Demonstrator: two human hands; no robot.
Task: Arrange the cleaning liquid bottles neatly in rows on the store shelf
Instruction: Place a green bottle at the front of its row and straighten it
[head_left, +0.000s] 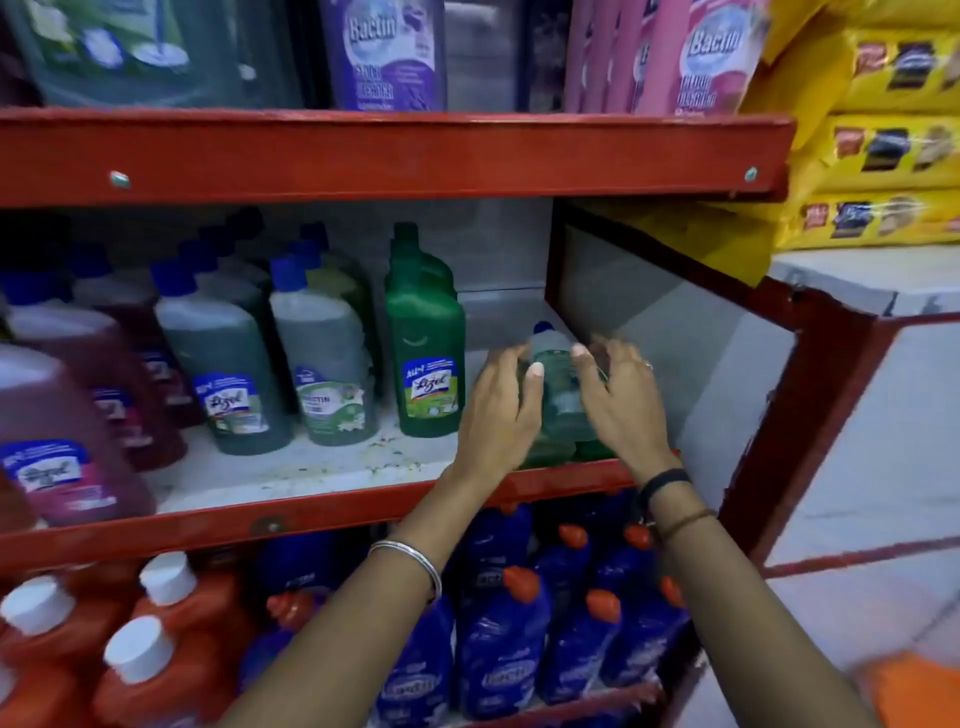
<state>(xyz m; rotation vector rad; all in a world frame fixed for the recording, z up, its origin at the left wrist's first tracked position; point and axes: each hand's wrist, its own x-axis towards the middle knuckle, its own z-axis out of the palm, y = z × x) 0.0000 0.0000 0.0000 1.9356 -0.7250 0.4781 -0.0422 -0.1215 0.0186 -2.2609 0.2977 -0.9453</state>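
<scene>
A small green bottle (558, 384) with a blue cap stands at the right front of the middle shelf (311, 467). My left hand (501, 405) grips its left side and my right hand (621, 400) cups its right side; more green bottles show low behind my palms, mostly hidden. Left of them stands a tall green Lizol bottle (425, 338). Further left are rows of grey-green bottles (223, 358) with blue caps and maroon bottles (67, 431).
The red shelf frame has a side panel (670, 332) close to my right hand. Below are orange bottles (156, 649) with white caps and blue bottles (498, 634) with orange caps. Purple and pink Bactin bottles (387, 52) stand above. Yellow packets (883, 135) are stacked at right.
</scene>
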